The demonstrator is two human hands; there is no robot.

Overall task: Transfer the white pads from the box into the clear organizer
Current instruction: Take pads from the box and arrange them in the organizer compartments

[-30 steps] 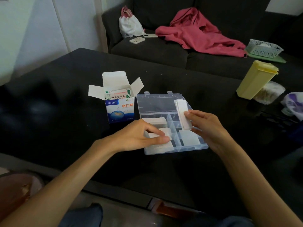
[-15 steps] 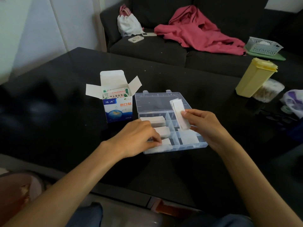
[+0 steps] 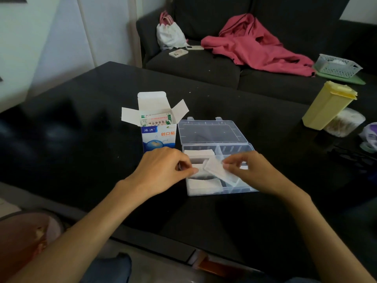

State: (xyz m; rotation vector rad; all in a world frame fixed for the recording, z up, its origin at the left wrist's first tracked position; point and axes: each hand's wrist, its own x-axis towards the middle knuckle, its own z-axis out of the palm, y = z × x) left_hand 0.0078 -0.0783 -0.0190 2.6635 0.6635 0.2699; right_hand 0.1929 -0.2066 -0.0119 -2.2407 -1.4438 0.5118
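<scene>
Right hand (image 3: 252, 172) pinches a white pad (image 3: 219, 170) over the organizer (image 3: 219, 188); the pad's long axis runs from upper left to lower right, tilted. Left hand (image 3: 163, 170), fingers curled, pinches at the middle-left compartment, its contents hidden. Flat white pads fill other left compartments. The open box (image 3: 158, 127) stands just left on the dark worktop (image 3: 81, 129).
</scene>
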